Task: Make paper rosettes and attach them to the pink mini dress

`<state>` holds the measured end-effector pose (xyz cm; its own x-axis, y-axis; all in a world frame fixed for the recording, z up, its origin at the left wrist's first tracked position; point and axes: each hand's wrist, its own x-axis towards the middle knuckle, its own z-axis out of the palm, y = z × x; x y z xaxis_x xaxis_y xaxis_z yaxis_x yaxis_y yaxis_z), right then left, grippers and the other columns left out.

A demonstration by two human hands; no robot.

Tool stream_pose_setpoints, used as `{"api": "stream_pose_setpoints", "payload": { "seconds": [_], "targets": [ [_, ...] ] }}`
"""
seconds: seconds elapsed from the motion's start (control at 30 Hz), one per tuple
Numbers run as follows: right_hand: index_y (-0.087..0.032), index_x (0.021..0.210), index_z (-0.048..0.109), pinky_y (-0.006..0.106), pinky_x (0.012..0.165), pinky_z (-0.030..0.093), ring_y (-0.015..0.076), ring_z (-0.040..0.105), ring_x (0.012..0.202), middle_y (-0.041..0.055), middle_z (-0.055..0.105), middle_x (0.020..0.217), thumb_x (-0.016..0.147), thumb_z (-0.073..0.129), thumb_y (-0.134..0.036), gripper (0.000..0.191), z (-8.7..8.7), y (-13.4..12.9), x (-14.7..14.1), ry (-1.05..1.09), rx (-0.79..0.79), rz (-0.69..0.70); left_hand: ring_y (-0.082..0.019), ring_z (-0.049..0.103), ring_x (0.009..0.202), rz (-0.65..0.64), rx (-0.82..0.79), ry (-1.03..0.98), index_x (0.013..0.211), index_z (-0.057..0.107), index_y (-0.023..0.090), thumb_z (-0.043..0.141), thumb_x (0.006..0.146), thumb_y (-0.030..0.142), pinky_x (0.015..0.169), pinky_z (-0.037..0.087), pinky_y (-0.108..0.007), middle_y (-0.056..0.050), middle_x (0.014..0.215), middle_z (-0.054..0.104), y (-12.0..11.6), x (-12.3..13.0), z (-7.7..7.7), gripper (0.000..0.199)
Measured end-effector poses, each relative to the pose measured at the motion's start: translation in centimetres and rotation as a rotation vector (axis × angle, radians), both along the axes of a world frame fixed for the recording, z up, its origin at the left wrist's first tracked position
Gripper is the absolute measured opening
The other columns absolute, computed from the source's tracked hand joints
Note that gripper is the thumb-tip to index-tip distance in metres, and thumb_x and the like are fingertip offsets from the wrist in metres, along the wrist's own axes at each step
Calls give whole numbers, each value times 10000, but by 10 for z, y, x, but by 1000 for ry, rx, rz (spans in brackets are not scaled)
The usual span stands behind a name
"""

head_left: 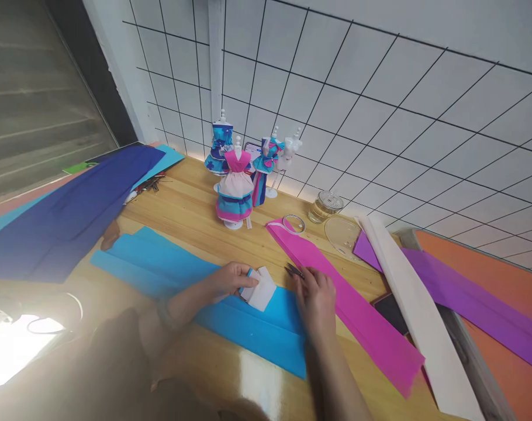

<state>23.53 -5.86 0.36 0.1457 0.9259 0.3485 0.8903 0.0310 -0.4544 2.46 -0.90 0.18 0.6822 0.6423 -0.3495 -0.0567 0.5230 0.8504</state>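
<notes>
My left hand (230,279) is closed, pinching a small folded white piece of crepe paper (262,290) that has a blue edge by the thumb. My right hand (317,298) is wrapped round a small pair of dark scissors (294,271). Their blades stand slightly apart and point left, a little short of the white piece. Under both hands lies a long blue sheet of crepe paper (266,333). A bright pink strip (358,316) runs beside my right hand.
Several mini dress forms, one in a pink-and-white dress (235,184), stand at the back near the tiled wall. A lidded glass cup (325,207) and a tape ring (294,224) are right of them. White (406,304), purple (476,316) and dark blue paper (73,216) flank the table.
</notes>
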Motion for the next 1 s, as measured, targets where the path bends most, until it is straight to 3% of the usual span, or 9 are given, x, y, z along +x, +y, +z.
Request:
{"api": "stream_pose_setpoints", "payload": {
  "seconds": [0.07,0.17,0.27,0.5,1.0],
  "targets": [
    [-173,1038,587,387,811,378,245,499,952,114,588,1018,813,446,-376,335,5,-4,-10,291,-32,133,-102,536,585,-17,67,19,793,623,110,635,649,306,568,402,-221,-27,691,624,-3,2,3,243],
    [-170,1040,587,329,743,429,214,554,863,93,628,951,781,505,-403,358,9,-10,-26,688,-256,265,-106,538,614,-62,146,16,800,625,111,635,650,312,585,396,-214,-26,727,631,-6,5,4,252],
    [-155,990,613,288,647,436,188,567,739,65,650,833,725,583,-404,366,8,-13,-34,851,-417,340,-112,544,638,-71,181,19,815,620,114,635,653,318,588,401,-213,-30,767,634,-7,6,2,262],
    [-136,750,642,240,515,372,137,506,575,36,617,665,683,598,-463,337,2,-9,-31,906,-441,278,-139,579,673,-59,162,28,886,595,126,624,659,379,572,462,-240,-53,788,643,-6,5,0,340],
    [-137,768,605,222,496,333,112,447,544,7,550,628,697,579,-472,344,0,-9,-31,913,-430,283,-138,583,620,17,118,98,774,581,112,641,619,433,516,489,-244,-46,711,633,-3,7,-2,362]
  ]
}}
